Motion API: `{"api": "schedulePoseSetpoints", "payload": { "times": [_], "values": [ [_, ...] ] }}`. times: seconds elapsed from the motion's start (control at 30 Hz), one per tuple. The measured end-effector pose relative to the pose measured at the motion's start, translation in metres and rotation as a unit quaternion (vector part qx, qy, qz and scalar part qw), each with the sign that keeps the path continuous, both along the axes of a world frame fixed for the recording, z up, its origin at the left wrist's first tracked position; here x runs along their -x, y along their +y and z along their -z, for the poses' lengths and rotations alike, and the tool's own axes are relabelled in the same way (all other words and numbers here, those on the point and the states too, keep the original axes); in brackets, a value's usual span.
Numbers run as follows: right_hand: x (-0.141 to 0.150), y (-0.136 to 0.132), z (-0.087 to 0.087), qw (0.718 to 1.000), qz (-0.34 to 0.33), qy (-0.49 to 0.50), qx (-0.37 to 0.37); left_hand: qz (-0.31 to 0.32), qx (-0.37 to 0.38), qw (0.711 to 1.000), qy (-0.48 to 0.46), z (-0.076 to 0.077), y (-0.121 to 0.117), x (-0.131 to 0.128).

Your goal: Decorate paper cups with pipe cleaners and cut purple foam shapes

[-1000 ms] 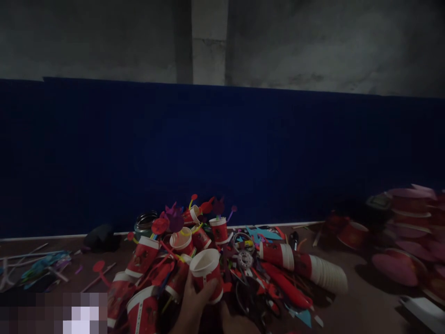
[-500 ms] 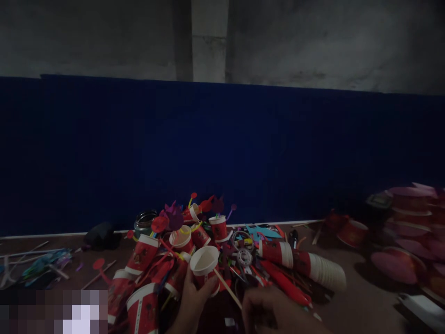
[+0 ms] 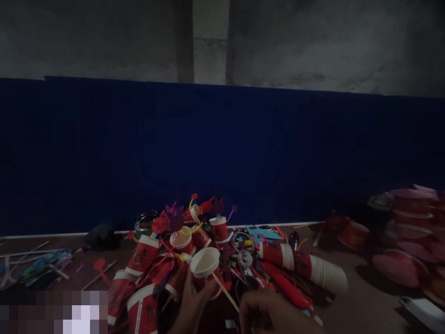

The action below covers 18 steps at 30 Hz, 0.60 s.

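Note:
My left hand (image 3: 194,301) is wrapped round a red-and-white paper cup (image 3: 206,260), its open white mouth tilted toward me. A thin pale stick (image 3: 225,293) slants from the cup's near side down to my right hand (image 3: 266,310). The right fingers are curled closed at the stick's lower end, though the exact grip is partly hidden. Around the held cup lie red paper cups decorated with coloured strips and paper discs, such as one cup (image 3: 143,254) to the left and another (image 3: 219,230) behind.
Stacked paper cups (image 3: 325,272) lie on their side to the right, near a red tube-like object (image 3: 287,284). A tape reel (image 3: 245,258) and paper scraps clutter the middle. Pink-topped cups (image 3: 412,204) are piled far right. A blue wall (image 3: 222,148) stands behind.
The right hand and the stick have shifted slightly left, and the stick's tip sits a little lower against the cup. The left hand still holds the cup in nearly the same spot.

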State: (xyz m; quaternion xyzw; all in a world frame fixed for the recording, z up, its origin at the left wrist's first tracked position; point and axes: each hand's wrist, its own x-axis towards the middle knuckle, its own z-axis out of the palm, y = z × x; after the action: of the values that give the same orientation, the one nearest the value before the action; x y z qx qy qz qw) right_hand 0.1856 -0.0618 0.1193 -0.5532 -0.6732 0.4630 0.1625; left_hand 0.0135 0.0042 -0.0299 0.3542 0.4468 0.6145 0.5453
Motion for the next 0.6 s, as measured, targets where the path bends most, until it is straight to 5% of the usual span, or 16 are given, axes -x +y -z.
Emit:
{"api": "schedulePoseSetpoints", "payload": {
  "times": [0.23, 0.6],
  "values": [
    [0.002, 0.004, -0.004, 1.000, 0.006, 0.013, 0.024, -0.007, -0.011, 1.000, -0.007, 0.012, 0.005, 0.002],
    [0.019, 0.018, 0.040, 0.989, 0.050, 0.137, 0.016, 0.015, -0.009, 0.998, 0.054, -0.015, -0.017, -0.010]
  ]
}}
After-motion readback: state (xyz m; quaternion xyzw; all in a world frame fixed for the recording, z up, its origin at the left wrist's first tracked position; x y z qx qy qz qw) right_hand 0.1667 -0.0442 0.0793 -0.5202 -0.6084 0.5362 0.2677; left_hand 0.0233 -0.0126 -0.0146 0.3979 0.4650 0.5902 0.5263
